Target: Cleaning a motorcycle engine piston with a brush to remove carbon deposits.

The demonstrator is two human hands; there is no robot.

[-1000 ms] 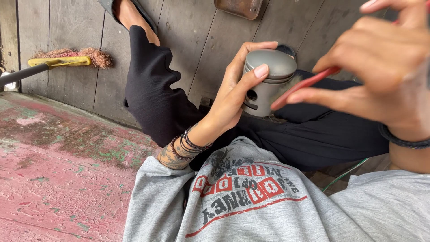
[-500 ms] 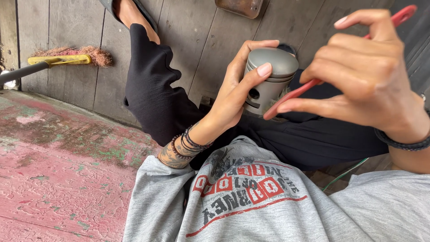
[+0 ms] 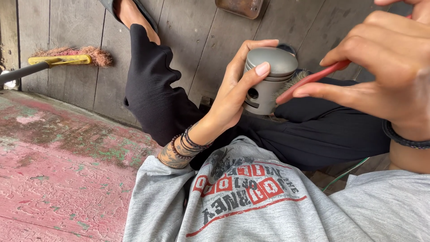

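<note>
Over the person's lap, above the black trousers (image 3: 313, 130), the left hand (image 3: 233, 96) is curled round a grey metal piston (image 3: 268, 80), thumb pressed on its side and fingers wrapped behind it, while the right hand (image 3: 380, 76) pinches the red handle of a small brush (image 3: 313, 80) whose bristles touch the piston's far side. The piston's smooth domed top and skirt offer little purchase, so a hard scrub could, I judge, twist it out of that one-handed grip and drop it onto the wooden planks (image 3: 197, 31). A slip of the brush could also rake the bristles across the left thumb.
</note>
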